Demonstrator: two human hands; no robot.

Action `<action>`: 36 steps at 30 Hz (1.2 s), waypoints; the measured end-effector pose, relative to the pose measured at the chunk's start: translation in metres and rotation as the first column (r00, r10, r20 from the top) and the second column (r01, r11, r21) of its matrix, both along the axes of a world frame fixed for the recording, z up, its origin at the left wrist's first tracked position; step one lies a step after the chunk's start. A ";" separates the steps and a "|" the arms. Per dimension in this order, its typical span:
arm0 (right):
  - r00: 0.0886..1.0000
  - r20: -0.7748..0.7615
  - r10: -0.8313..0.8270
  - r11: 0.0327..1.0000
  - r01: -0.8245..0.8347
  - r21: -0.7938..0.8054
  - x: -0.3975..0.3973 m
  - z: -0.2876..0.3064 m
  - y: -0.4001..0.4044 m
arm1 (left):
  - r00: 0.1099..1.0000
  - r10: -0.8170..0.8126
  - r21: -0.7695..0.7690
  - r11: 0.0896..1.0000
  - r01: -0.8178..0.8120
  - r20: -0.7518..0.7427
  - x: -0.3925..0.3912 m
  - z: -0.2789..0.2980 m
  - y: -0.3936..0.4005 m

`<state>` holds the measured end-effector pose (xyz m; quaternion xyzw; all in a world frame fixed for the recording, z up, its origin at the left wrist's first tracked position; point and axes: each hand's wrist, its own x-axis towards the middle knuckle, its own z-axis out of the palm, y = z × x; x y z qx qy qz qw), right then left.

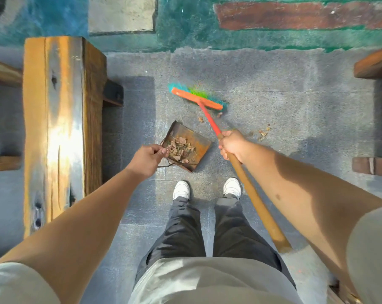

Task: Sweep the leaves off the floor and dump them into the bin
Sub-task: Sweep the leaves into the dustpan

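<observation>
- A thick wooden beam (54, 128), glossy and knotted, runs along the left over the speckled grey stone floor (295, 95).
- The left hand (150, 157) is pinched shut on the thin wire handle of the dustpan (199, 137), a rusty, flat metal tray resting on the floor just ahead of the white shoes (181, 189).
- Dry brown leaves (180, 148) lie heaped in the dustpan; crisp and near weightless, they would likely scatter if the pan tips or jolts, so it wants lifting level by that handle.
- The broom (196, 98), its orange head fringed with soft teal and green bristles, sits on the floor beyond the dustpan, slightly blurred.
- The right hand (231, 145) is clamped around the broom's stick where red coating gives way to bare wood; stiff and light, it looks easy to steer one-handed.
- A few stray leaves (262, 133) lie on the floor right of the stick, with two more near the broom head.
- No bin is in view.
</observation>
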<state>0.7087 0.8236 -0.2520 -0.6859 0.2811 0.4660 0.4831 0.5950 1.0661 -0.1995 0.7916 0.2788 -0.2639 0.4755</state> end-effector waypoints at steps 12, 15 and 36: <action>0.973 -0.047 0.228 0.957 -0.233 -0.175 -0.059 0.004 -0.057 | 0.990 -0.130 0.012 0.991 0.131 -0.048 -0.003 0.004 -0.018; 0.984 -0.080 0.160 0.978 -0.168 -0.119 -0.067 0.019 -0.077 | 0.982 -0.180 0.011 0.983 0.181 -0.059 -0.004 0.004 -0.026; 0.945 -0.020 -0.326 0.935 0.320 -0.151 -0.056 0.023 -0.180 | 0.938 -0.312 -0.044 0.950 0.309 -0.154 0.039 -0.002 -0.100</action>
